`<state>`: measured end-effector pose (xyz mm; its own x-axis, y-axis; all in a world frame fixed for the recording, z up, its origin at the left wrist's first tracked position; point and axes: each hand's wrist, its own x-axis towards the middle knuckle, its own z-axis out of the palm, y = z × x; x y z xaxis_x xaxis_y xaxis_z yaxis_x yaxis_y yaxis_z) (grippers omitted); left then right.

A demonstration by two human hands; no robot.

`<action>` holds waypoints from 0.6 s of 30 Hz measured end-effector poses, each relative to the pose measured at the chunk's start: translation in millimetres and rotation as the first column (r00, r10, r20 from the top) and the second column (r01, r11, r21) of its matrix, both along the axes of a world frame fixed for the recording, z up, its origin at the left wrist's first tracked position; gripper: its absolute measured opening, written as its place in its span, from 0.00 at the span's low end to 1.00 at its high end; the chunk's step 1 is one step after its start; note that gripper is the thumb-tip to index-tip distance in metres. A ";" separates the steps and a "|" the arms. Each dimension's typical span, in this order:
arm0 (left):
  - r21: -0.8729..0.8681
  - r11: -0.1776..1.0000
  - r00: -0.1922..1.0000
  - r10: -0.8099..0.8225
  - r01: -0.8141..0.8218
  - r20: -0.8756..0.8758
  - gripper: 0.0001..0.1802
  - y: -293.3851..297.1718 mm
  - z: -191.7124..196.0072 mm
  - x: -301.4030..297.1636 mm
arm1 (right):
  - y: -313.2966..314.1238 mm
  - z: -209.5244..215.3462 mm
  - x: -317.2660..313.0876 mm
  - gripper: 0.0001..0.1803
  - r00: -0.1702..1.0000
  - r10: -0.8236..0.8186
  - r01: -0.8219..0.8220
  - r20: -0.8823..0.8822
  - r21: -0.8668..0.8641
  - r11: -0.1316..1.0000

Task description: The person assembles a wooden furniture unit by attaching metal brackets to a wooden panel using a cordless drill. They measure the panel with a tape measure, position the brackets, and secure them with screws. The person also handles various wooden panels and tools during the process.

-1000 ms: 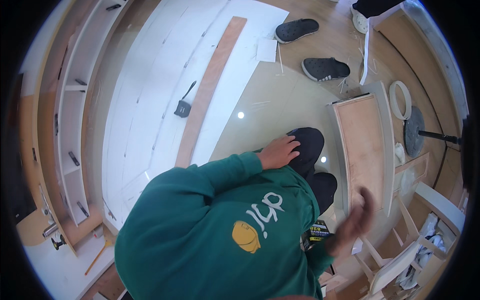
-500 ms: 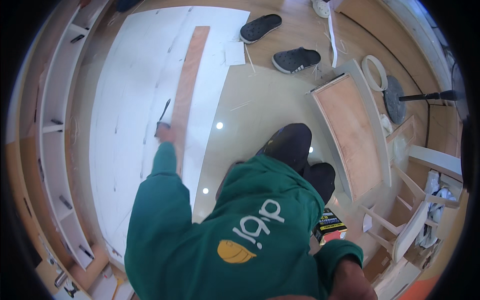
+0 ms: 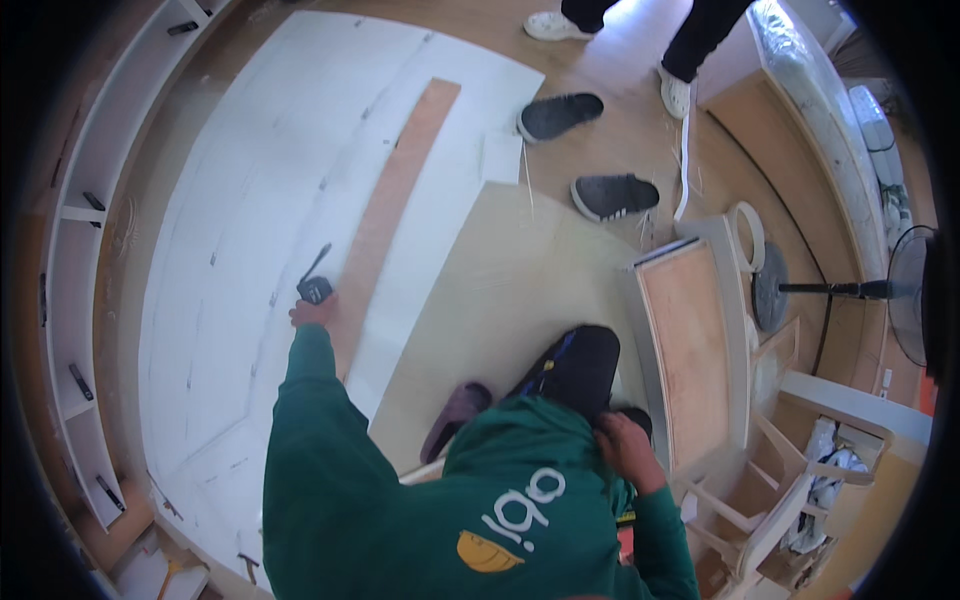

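Note:
My left hand [image 3: 309, 313] is closed on a small black tape measure [image 3: 314, 290] with a dark strap. It rests over a large white sheet [image 3: 240, 150] marked with several short dark strokes. Just right of that hand lies a long reddish-brown wooden strip [image 3: 395, 190], lengthwise on the sheet. My right hand [image 3: 628, 447] lies against my dark-clad knee with its fingers slightly bent, and nothing shows in it.
Dark clogs [image 3: 562, 117] sit beyond the sheet, near a person in white shoes [image 3: 676, 92]. A framed panel [image 3: 685, 350], a standing fan [image 3: 908, 295] and wooden frames [image 3: 770, 480] stand right. A long white shelf unit [image 3: 75, 300] runs along the left.
My right hand has come up from the lower right onto my knee. The left hand still grips the tape measure beside the strip. A person's legs now show at the top.

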<state>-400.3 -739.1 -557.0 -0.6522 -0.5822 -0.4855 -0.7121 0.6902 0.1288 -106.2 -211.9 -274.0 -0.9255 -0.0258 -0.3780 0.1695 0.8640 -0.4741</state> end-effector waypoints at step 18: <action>0.037 0.926 0.923 -0.377 0.375 0.081 0.55 15.7 -3.2 -57.3 | 13.9 -30.4 12.4 0.12 0.877 -0.457 0.474 0.150 -0.104 0.874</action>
